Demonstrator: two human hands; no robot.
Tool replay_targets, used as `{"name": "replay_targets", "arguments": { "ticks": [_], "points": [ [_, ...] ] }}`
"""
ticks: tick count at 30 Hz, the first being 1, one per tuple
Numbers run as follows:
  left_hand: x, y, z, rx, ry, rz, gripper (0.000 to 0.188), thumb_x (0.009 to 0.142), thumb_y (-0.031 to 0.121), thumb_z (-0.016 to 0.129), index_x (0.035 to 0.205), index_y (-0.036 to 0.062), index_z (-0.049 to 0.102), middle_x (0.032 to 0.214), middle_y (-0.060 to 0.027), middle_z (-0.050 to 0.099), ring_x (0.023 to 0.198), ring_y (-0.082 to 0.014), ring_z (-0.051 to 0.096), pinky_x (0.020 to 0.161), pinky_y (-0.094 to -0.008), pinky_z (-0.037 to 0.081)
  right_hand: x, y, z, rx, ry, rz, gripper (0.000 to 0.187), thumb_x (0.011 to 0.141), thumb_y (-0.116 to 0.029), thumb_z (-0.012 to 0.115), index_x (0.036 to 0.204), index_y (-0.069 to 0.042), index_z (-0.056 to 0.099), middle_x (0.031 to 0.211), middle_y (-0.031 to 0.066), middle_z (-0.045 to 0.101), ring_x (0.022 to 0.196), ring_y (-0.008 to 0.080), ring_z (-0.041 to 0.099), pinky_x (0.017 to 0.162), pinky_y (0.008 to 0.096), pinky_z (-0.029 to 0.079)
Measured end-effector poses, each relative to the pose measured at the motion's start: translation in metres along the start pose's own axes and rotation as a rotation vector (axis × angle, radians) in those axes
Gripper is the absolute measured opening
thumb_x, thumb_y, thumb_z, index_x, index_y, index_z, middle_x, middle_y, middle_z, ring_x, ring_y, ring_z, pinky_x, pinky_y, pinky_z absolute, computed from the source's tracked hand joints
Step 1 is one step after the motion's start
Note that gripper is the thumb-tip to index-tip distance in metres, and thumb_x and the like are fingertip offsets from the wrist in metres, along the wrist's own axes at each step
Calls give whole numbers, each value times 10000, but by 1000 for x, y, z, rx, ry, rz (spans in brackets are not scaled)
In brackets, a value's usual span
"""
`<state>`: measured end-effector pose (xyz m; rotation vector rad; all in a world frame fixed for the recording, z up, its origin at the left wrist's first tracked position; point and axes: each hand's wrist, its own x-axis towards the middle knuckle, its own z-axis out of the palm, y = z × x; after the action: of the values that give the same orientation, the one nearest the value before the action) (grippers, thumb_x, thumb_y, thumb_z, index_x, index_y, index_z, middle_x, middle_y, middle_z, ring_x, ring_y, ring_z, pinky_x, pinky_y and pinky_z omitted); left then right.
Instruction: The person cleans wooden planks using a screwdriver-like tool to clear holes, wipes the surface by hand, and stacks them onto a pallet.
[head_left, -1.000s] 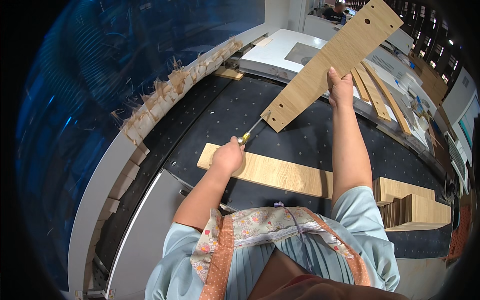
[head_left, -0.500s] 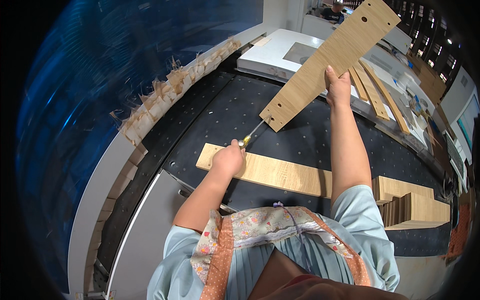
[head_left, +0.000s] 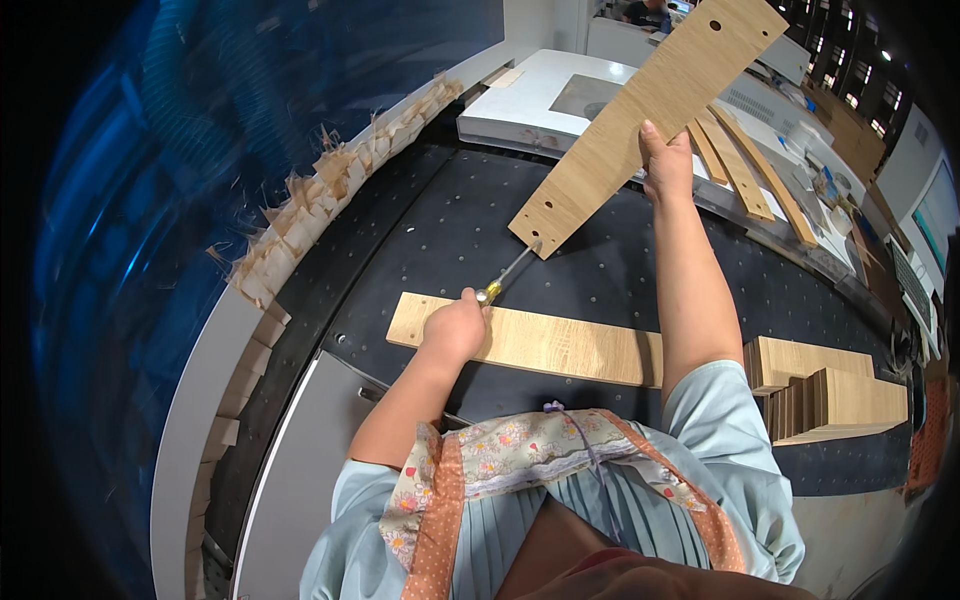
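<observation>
My left hand (head_left: 457, 328) is closed round the yellow handle of a screwdriver (head_left: 513, 270). The tool's metal tip touches the lower end of a drilled wooden board (head_left: 640, 115), by its holes. Gripping that board by its right edge is my right hand (head_left: 667, 165), thumb on the face; the other fingers are hidden behind it. The board is held up at a slant, its far end toward the upper right. Below it, a second wooden board (head_left: 570, 345) lies flat on the black table (head_left: 440, 230), partly under my left hand and right forearm.
Stacked wooden blocks or boards (head_left: 850, 405) stand at the right. Several narrow wooden strips (head_left: 735, 165) rest on the white machine bed (head_left: 510, 110) beyond. A fringe of torn strips (head_left: 340, 180) edges the blue window (head_left: 300, 70). Another person (head_left: 647, 14) is far off at the top.
The screwdriver tip has moved from one spot to another, slightly right, at the board's lower end. The whole view has shifted a little; both hands keep their holds.
</observation>
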<state>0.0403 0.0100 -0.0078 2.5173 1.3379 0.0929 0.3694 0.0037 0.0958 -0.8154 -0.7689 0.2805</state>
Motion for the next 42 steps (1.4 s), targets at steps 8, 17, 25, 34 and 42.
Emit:
{"name": "replay_targets", "arguments": {
  "ticks": [8,17,25,34,42],
  "points": [
    [0,6,3,17,10,48,344,929,310,462,1019,-21,495,801,-216,653,779,-376,642,704,-470,510,-7,-7,12,8,-19,-1,350,869,-32,621,1169,6,444,1102,117,582,977,188,576,873,322,466],
    [0,10,4,11,9,18,334,930,310,467,1007,-15,489,815,-217,653,793,-379,640,713,-472,508,-12,-10,23,8,-70,3,364,863,-27,625,1183,2,455,1106,115,584,983,184,574,867,313,462],
    [-6,7,3,-31,-34,55,375,931,298,466,1092,-40,483,832,-232,648,804,-389,634,723,-479,500,-16,4,24,7,-70,49,453,815,-21,671,1209,5,448,1128,123,585,1020,224,574,909,338,445],
    [-44,-57,-14,-36,45,-161,372,923,322,448,1073,-17,482,911,-239,649,882,-402,625,776,-480,488,-35,9,9,-36,-103,-6,434,780,-9,708,1162,-14,503,1073,94,624,981,204,598,880,326,464],
    [-61,-135,-15,-151,313,-387,317,936,279,460,1114,16,452,906,-259,630,875,-436,598,752,-510,461,-38,-1,12,-169,-215,50,334,829,0,649,1136,-19,517,1045,84,624,942,175,597,840,307,474]
  ]
}}
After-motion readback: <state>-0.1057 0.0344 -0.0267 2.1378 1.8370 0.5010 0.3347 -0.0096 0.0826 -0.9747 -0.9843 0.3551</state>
